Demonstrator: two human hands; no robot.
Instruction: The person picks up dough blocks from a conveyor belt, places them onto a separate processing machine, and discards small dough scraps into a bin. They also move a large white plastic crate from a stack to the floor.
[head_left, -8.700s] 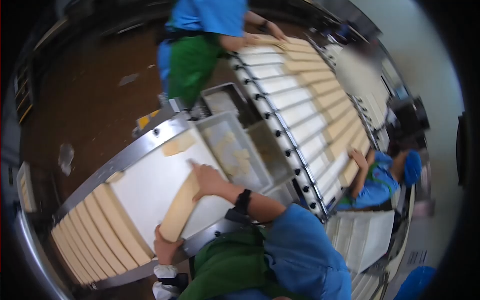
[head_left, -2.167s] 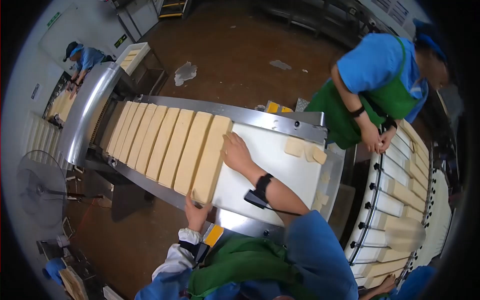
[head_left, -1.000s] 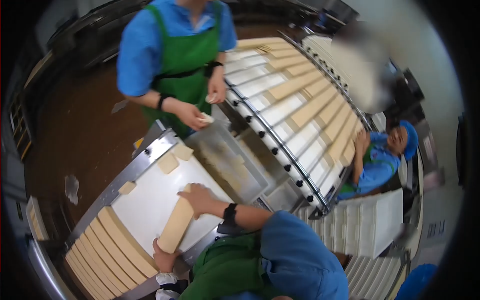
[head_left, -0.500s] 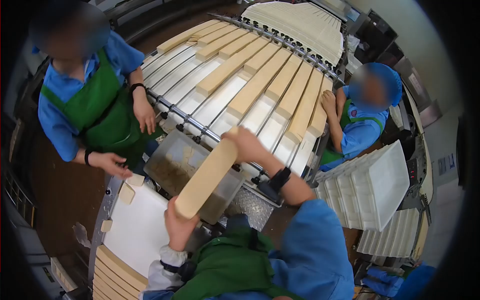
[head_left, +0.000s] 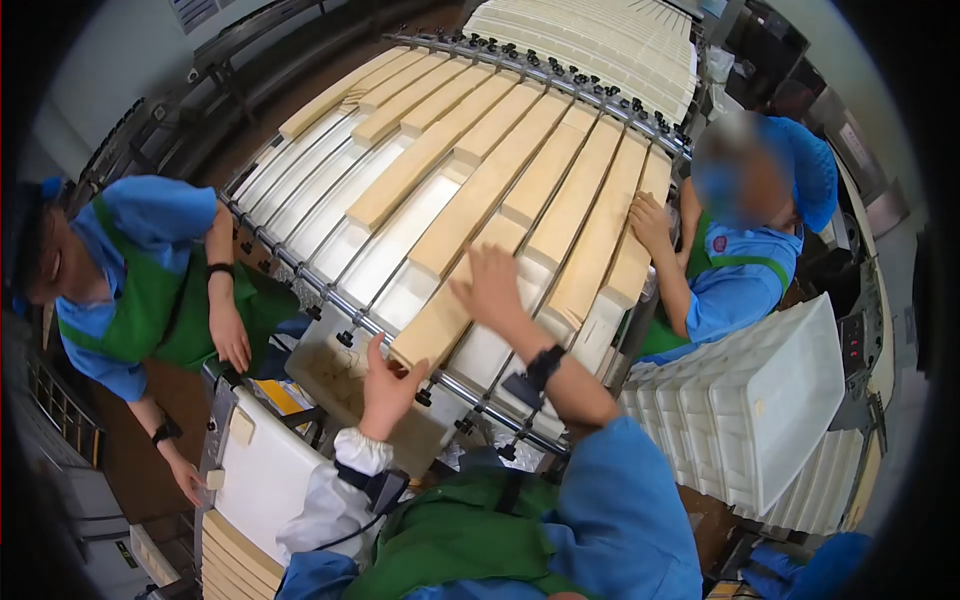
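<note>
A long pale tan slab (head_left: 447, 310) lies on the white slatted conveyor (head_left: 390, 245), lined up with the other slabs there. My left hand (head_left: 385, 385) grips its near end at the conveyor's edge. My right hand (head_left: 490, 285) rests flat on the slab's far part, fingers spread. Several more slabs (head_left: 560, 215) lie side by side across the conveyor.
A person in blue with a green apron (head_left: 150, 290) stands left, one hand near the white belt (head_left: 262, 475) bearing small scraps. Another person (head_left: 730, 270) at right touches a slab. A bin (head_left: 340, 375) sits below the conveyor edge. Stacked white trays (head_left: 770, 400) stand right.
I lifted one slab off the white belt, swung it right and laid it on the slatted conveyor. The person on the left has bent down toward the belt.
</note>
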